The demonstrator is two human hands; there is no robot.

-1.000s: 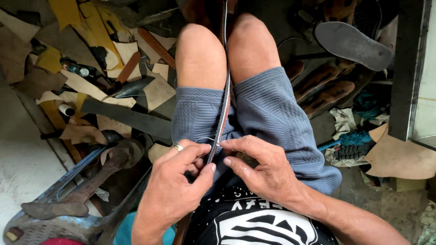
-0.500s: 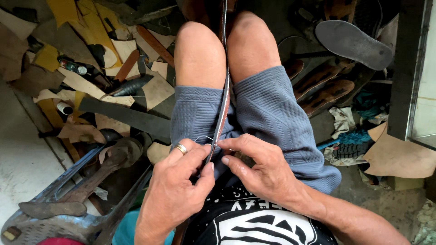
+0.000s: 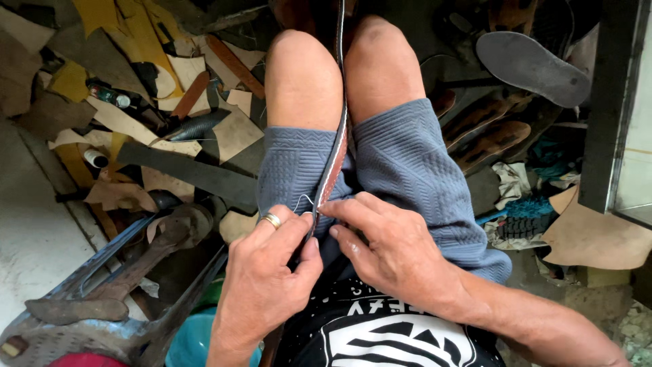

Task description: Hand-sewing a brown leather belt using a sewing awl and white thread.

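Note:
A long brown leather strap [image 3: 337, 146] runs on edge between my knees, clamped by my thighs in grey shorts [image 3: 407, 163]. My left hand [image 3: 268, 278], with a gold ring, pinches the strap's near end from the left. From the right, the fingertips of my right hand [image 3: 387, 248] press on the same spot of the strap. A thin white thread [image 3: 302, 202] loops up from the strap just above my left fingers. The strap's lowest part is hidden under my hands.
Leather scraps [image 3: 231, 132] and yellow offcuts lie scattered on the floor at left, with a long dark strip [image 3: 183, 170]. A metal shoe last stand [image 3: 156, 238] sits lower left. Shoe soles [image 3: 530, 64] and sandals [image 3: 489, 139] lie at right beside a dark post [image 3: 608, 102].
Both hands stay pinched on the strap at the same place. The fingers shift slightly and the thread loop stands a little higher above my left hand.

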